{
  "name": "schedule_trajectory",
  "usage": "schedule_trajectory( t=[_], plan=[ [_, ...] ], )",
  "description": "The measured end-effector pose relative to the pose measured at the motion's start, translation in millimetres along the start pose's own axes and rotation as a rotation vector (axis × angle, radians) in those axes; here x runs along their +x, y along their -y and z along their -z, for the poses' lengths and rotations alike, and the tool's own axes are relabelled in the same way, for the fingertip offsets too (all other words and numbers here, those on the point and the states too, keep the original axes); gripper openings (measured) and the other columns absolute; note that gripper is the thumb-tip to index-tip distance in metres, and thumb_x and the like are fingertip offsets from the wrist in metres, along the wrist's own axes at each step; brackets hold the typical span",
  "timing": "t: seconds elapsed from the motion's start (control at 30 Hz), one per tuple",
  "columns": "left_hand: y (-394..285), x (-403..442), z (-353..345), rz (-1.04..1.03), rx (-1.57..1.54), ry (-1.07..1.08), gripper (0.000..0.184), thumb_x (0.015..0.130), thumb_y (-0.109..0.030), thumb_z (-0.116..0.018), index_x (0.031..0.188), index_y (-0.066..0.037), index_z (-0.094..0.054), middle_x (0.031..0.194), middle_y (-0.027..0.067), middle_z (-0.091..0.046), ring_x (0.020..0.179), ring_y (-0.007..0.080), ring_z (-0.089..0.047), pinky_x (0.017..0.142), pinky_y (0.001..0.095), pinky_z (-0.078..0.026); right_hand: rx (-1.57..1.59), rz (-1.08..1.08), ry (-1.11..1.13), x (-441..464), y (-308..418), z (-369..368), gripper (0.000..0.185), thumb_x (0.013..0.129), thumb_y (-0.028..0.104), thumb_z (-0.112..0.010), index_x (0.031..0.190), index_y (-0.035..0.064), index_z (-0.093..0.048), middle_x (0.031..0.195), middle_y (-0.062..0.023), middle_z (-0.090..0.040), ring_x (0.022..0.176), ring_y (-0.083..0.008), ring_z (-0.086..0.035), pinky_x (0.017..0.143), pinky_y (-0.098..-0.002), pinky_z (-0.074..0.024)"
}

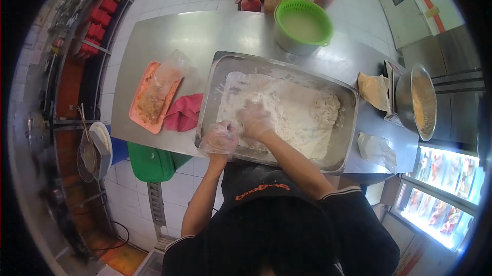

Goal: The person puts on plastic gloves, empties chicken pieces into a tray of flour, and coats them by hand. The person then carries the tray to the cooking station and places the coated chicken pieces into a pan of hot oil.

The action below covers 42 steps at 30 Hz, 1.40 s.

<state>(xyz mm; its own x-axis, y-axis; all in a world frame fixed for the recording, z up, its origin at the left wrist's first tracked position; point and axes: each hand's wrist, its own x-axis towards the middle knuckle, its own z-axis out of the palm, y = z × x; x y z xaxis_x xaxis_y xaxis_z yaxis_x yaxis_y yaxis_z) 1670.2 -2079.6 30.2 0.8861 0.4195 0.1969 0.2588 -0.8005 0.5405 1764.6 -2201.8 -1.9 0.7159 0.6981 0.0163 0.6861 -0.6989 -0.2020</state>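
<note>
A large metal tray (351,122) holds white flour (297,117), with floured lumps (326,109) gathered at its right side. Clear plastic gloves cover both of my hands. My left hand (220,139) is over the tray's left front part, fingers curled in; whatever is inside them is hidden. Close beside it, my right hand (255,121) reaches into the flour in the left half of the tray. Motion and flour smear its fingers, so their grip does not show.
Left of the tray are a crimson cloth (183,112) and an orange tray (137,114) with a plastic bag of food (159,91). A green colander (312,9) sits in a pot behind. To the right are a paper bag (374,90), a steel bowl (405,103) and a white bag (376,151).
</note>
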Motion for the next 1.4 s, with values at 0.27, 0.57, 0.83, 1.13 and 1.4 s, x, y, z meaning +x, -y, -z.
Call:
schedule_trajectory(
  t=[0.27,0.57,0.83,1.13,1.4],
  plan=[
    [-7,5,3,0.037,0.060,-0.034,0.019,0.089,-0.028,-0.064,0.080,-0.012,-0.065,0.071,0.0146,-0.064,0.064,0.0368,-0.064,0.056,0.0483,-0.049,0.506,0.163,0.321,-6,-61,-14,0.030,0.082,0.023,-0.070,0.107,0.0082,-0.064,0.115,-0.0196,-0.061,0.111,-0.0367,-0.060,0.090,-0.0434,-0.0516],
    [-6,5,5,0.024,0.024,0.023,0.015,0.086,-0.025,-0.063,0.079,-0.012,-0.064,0.071,0.0139,-0.063,0.065,0.0371,-0.063,0.057,0.0483,-0.048,0.527,-0.355,0.456,-36,-110,38,0.057,0.087,0.033,-0.066,0.134,0.0036,-0.052,0.140,-0.0257,-0.047,0.128,-0.0411,-0.049,0.107,-0.0438,-0.0427],
    [-8,3,6,-0.035,0.012,0.029,0.012,0.087,-0.022,-0.062,0.080,-0.012,-0.063,0.069,0.0137,-0.062,0.064,0.0371,-0.062,0.056,0.0476,-0.046,0.543,-0.413,0.734,-67,-54,12,0.096,0.079,0.039,-0.071,0.155,0.0073,-0.021,0.152,-0.0373,-0.022,0.142,-0.0476,-0.031,0.114,-0.0464,-0.0363],
    [-12,5,5,0.036,0.024,-0.049,0.015,0.088,-0.024,-0.061,0.081,-0.012,-0.064,0.072,0.0147,-0.064,0.066,0.0374,-0.065,0.057,0.0487,-0.048,0.509,-0.175,0.460,-12,-85,32,0.058,0.077,0.014,-0.068,0.133,0.0123,-0.052,0.134,-0.0241,-0.050,0.121,-0.0412,-0.053,0.103,-0.0441,-0.0461],
    [-7,2,5,0.015,0.064,-0.075,0.015,0.086,-0.026,-0.063,0.083,-0.011,-0.065,0.070,0.0139,-0.064,0.063,0.0368,-0.064,0.056,0.0475,-0.048,0.320,-0.039,0.313,16,-98,-38,0.092,0.075,0.050,-0.076,0.150,0.0120,-0.038,0.154,-0.0182,-0.039,0.146,-0.0417,-0.026,0.118,-0.0559,-0.0230]
  ],
)
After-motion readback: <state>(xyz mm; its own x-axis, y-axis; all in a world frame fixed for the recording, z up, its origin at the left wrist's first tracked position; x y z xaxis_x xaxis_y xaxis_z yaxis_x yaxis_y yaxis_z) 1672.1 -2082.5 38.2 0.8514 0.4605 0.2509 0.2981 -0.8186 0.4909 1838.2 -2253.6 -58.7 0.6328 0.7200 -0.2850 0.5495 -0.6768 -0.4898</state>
